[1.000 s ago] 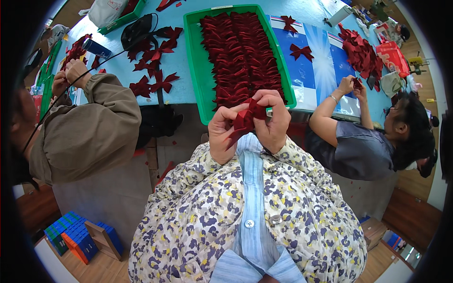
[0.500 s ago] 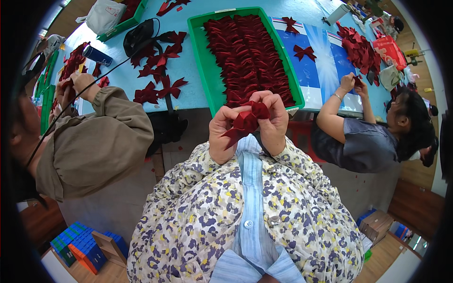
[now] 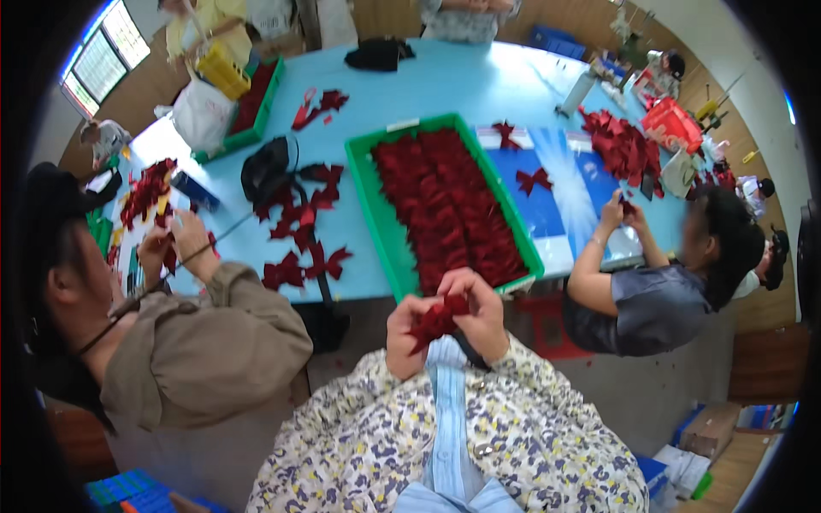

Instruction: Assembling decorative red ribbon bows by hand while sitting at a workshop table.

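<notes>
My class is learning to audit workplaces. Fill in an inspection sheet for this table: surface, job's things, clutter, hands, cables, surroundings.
Surface: light-blue tabletop, with a blue-and-white printed sheet to the right.
Job's things: one dark red bow in hand; a green tray beyond it, packed with rows of red bows.
Clutter: loose bows left of the tray, a blue can, a white plastic bag.
Hands: left hand and right hand both pinch the bow.
Cables: one thin dark cord at left; whether it is electrical, cannot tell.
Surroundings: co-workers seated on the left and right; a window at upper left.
</notes>
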`<action>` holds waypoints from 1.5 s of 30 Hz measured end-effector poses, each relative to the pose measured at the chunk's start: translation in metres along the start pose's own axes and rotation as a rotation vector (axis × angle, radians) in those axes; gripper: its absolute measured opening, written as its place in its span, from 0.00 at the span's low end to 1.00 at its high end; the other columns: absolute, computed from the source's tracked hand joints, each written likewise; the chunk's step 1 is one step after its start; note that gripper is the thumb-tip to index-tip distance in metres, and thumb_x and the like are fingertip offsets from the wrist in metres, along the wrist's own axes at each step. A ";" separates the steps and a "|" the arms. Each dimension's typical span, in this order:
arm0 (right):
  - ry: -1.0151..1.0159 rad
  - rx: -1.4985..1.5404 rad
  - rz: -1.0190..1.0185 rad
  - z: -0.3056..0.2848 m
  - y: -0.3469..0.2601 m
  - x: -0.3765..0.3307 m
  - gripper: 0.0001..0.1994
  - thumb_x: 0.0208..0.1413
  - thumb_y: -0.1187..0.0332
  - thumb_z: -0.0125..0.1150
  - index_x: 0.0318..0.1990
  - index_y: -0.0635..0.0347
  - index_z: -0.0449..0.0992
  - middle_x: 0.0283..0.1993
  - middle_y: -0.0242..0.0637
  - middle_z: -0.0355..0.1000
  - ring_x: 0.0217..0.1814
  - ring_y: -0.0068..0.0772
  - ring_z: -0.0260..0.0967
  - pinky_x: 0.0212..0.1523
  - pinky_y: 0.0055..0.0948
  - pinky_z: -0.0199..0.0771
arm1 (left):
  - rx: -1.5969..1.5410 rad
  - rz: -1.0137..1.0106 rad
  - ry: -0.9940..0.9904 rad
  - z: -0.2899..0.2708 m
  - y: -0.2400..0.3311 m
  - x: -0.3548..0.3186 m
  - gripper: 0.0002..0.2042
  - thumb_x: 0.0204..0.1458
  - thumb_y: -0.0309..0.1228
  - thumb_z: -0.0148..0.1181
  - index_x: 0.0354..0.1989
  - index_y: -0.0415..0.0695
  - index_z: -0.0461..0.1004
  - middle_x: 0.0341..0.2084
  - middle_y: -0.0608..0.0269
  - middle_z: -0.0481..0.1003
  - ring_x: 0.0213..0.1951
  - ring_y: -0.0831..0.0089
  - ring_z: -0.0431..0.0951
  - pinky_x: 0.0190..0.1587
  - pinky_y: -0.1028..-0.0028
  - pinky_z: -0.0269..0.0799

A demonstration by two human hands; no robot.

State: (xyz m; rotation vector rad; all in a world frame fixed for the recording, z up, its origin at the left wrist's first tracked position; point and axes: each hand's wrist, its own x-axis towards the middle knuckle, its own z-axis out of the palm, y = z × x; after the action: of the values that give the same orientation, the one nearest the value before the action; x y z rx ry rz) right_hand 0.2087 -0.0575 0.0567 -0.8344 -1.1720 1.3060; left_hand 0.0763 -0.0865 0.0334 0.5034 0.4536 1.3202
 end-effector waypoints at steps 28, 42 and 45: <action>-0.063 -0.531 -0.471 0.016 -0.033 0.080 0.18 0.34 0.87 0.49 0.37 0.62 0.66 0.42 0.45 0.71 0.45 0.44 0.69 0.47 0.34 0.68 | 0.164 0.040 -0.040 0.028 0.061 0.067 0.07 0.51 0.20 0.55 0.37 0.38 0.68 0.40 0.57 0.72 0.43 0.70 0.74 0.47 0.70 0.72; 0.170 -0.233 -0.182 0.049 0.116 0.030 0.15 0.47 0.86 0.37 0.39 0.65 0.69 0.40 0.37 0.70 0.39 0.28 0.70 0.41 0.24 0.71 | 0.371 -0.063 0.058 -0.104 0.032 0.049 0.10 0.46 0.18 0.58 0.37 0.42 0.69 0.31 0.64 0.75 0.31 0.80 0.75 0.28 0.81 0.71; 0.245 0.451 0.210 0.046 0.125 0.029 0.09 0.59 0.77 0.39 0.42 0.59 0.68 0.39 0.37 0.71 0.35 0.28 0.71 0.29 0.29 0.75 | 0.293 -0.055 0.069 -0.103 0.035 0.046 0.08 0.49 0.21 0.57 0.38 0.40 0.69 0.31 0.62 0.75 0.31 0.78 0.75 0.30 0.79 0.72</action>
State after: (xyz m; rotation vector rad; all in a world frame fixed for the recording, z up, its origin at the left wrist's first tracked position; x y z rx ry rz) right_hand 0.1277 -0.0197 -0.0457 -0.7674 -0.5747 1.5160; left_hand -0.0026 -0.0264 -0.0302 0.6848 0.7193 1.2267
